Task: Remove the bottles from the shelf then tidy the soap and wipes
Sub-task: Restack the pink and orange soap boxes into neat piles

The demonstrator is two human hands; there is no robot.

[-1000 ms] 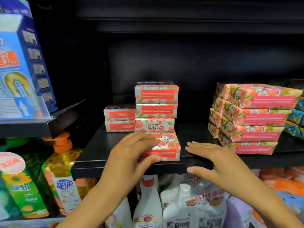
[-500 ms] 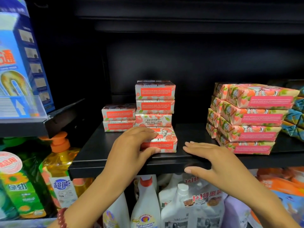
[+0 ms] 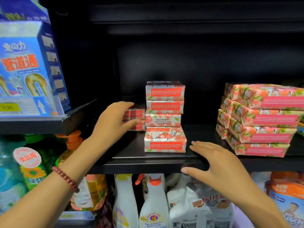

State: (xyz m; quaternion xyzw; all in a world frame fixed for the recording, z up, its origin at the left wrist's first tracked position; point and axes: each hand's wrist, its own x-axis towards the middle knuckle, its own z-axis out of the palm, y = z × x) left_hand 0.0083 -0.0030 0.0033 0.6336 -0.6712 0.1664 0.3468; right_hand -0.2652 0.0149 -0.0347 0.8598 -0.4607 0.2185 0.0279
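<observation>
Head view, left to right: a glossy blue cardboard box [image 3: 24,63] stands far left. Our left hand [image 3: 113,119] grasps the short stack [image 3: 136,113] of two paper-wrapped soaps, fingers curled over its top and thumb on its front. Just beside it rises a taller stack [image 3: 165,102], with one rectangular soap bar [image 3: 165,142] nearer us. Our right hand [image 3: 218,163] lies flat, fingers released, on the matte black shelf [image 3: 139,165]. At right, floral pink packs [image 3: 263,122] sit piled.

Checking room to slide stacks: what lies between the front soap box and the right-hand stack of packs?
Bare black shelf; only the right hand rests at its front edge, in the head view.
</observation>
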